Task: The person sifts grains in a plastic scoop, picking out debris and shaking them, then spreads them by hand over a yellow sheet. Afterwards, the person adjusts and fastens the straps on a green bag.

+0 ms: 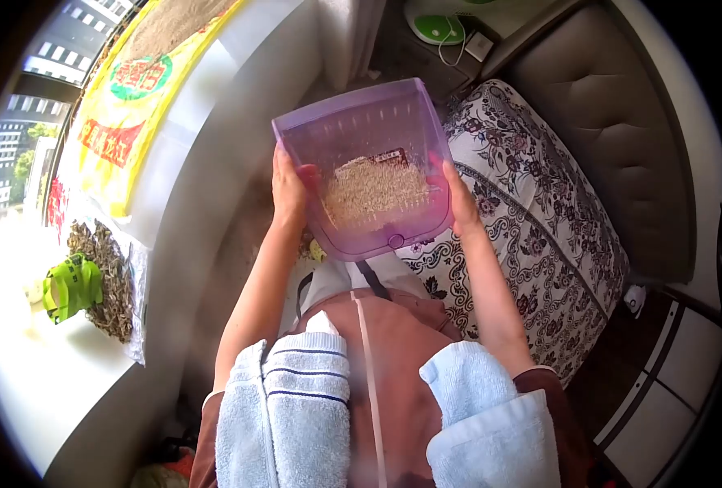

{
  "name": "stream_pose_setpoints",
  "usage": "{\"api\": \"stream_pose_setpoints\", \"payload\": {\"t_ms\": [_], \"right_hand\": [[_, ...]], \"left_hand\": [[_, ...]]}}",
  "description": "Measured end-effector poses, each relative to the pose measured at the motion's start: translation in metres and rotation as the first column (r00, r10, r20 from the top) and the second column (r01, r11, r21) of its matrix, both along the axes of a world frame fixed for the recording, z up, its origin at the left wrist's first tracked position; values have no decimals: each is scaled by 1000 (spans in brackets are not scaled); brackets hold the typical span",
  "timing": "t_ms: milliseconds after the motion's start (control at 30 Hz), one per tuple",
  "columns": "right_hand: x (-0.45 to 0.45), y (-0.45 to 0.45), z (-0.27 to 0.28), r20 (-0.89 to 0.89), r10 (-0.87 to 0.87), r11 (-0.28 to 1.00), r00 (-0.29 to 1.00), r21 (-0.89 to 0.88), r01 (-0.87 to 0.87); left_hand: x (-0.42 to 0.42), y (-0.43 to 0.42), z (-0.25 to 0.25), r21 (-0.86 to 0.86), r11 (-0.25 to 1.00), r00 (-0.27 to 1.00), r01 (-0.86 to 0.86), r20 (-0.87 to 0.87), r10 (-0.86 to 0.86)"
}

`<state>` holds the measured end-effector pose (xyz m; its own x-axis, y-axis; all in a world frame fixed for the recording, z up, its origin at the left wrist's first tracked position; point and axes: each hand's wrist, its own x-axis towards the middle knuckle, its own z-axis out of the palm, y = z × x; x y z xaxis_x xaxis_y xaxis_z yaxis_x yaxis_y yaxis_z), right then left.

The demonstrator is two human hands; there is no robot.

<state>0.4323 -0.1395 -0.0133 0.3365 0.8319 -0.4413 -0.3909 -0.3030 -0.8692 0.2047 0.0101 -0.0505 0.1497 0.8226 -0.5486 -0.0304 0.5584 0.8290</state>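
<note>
A see-through purple plastic bin (353,118) is held up in front of my body, tilted so that its inside faces me. Pale tan grains (377,193) lie in it, with a dark printed label or packet (390,156) beside them; which of these it is I cannot tell. My left hand (289,185) grips the bin's left side, its fingers partly showing through the plastic. On the opposite side my right hand (460,197) is closed around the wall. Below the bin hang light blue towels (308,398) over my front.
A bed with a floral cover (532,220) and padded headboard (613,114) is on the right. Along the window on the left, a sill (68,390) carries a yellow printed sack (104,130), a green bag (72,287) and dried brown pieces (110,285). A dark nightstand (410,65) stands behind.
</note>
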Motion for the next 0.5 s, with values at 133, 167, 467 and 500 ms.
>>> {"api": "stream_pose_setpoints", "payload": {"t_ms": [133,167,467,500], "right_hand": [[8,27,97,316,182,981,931,2,-193],[8,31,120,393,234,969,889,-16,-248],[-15,-6,-62,-110,-89,982,990,154,105],[-16,-8,-58,-163,-62,993,985,85,77]], "left_hand": [[-4,-2,63,-152,974,948,-167,247,201],[-10,-8,91,-55,982,932,-183,308,191],[-14,2,24,289,955,997,63,-66,-46],[-16,2,15,168,985,997,47,-69,-36]]}}
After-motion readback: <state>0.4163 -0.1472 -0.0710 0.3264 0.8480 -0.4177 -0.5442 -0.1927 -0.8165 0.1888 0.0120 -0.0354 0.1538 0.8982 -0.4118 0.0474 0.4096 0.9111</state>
